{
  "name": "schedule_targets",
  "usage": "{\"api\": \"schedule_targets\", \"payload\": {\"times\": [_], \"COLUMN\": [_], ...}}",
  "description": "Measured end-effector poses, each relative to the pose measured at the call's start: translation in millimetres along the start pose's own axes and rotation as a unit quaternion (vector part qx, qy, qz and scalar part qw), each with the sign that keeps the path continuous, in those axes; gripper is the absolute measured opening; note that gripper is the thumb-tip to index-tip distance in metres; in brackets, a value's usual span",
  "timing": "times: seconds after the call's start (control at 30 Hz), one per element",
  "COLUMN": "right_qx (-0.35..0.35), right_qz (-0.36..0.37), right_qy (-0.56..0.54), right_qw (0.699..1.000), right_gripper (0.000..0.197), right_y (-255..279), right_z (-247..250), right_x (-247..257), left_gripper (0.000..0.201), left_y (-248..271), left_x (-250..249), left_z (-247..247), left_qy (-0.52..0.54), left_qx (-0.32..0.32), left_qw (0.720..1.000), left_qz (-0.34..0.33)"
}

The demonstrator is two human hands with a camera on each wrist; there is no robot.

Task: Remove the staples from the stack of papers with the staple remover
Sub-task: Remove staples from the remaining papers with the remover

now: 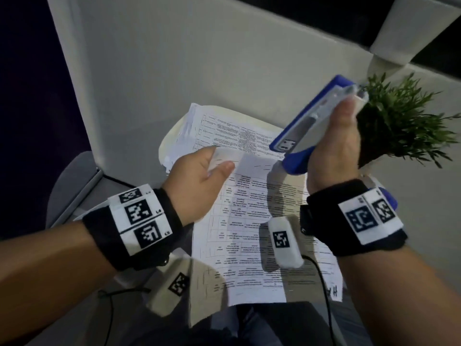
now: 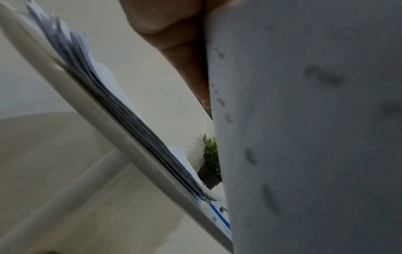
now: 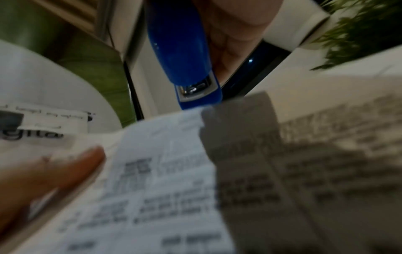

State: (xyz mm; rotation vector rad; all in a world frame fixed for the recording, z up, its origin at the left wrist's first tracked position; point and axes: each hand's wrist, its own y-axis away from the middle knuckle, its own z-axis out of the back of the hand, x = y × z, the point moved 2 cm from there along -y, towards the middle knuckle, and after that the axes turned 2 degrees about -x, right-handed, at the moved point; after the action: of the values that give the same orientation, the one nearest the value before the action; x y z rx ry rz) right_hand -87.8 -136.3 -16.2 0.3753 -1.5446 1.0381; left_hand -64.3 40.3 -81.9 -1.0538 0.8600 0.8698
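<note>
Right hand (image 1: 331, 148) grips the blue staple remover (image 1: 309, 121), raised above the stack of papers (image 1: 252, 221); left hand (image 1: 199, 178) pinches the top sheet. Papers overhang a white table (image 1: 149, 71); potted plant (image 1: 401, 121) beside.

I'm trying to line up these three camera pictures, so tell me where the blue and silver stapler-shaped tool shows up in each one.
Head view: the blue and silver stapler-shaped tool is upper right of centre, gripped by the right hand above the printed papers.
Left wrist view: not clearly in it; paper fills the right side.
Right wrist view: the tool is top centre, its nose pointing down at the papers.
Shared landmark: the green potted plant.
</note>
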Motion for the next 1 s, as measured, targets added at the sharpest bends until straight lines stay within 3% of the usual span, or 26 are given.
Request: {"api": "schedule_targets", "payload": {"times": [0.1,0.23,0.33,0.67,0.77,0.9,0.97,1.0], "right_qx": [0.025,0.032,0.027,0.052,0.009,-0.129,-0.134,-0.131], "right_qz": [0.02,0.023,0.03,-0.011,-0.086,-0.122,-0.137,-0.146], "right_qy": [0.048,0.035,0.028,-0.028,-0.101,-0.181,-0.179,-0.168], "right_qw": [0.998,0.999,0.999,0.998,0.991,0.967,0.965,0.966], "right_gripper": [0.053,0.053,0.06,0.032,0.035,0.035,0.032,0.033], "right_y": [4,10,10,10,10,1,0,1], "right_z": [-13,-18,-20,-23,-21,2,14,20], "right_x": [-5,-14,-13,-10,-12,-14,-22,-31], "left_gripper": [0.008,0.031,0.032,0.029,0.011,0.022,0.021,0.019], "left_y": [2,3,4,4,-1,-11,-18,-18], "left_x": [-5,-7,-9,-11,-5,9,15,14], "left_z": [1,3,3,3,5,9,13,16], "left_qy": [0.003,-0.003,0.003,0.028,0.054,0.096,0.088,0.066], "left_qx": [-0.024,-0.037,-0.033,-0.024,-0.022,-0.024,-0.052,-0.065], "left_qw": [1.0,0.998,0.997,0.996,0.998,0.994,0.992,0.995], "left_qz": [-0.016,-0.048,-0.072,-0.077,-0.029,0.054,0.071,0.045]}}
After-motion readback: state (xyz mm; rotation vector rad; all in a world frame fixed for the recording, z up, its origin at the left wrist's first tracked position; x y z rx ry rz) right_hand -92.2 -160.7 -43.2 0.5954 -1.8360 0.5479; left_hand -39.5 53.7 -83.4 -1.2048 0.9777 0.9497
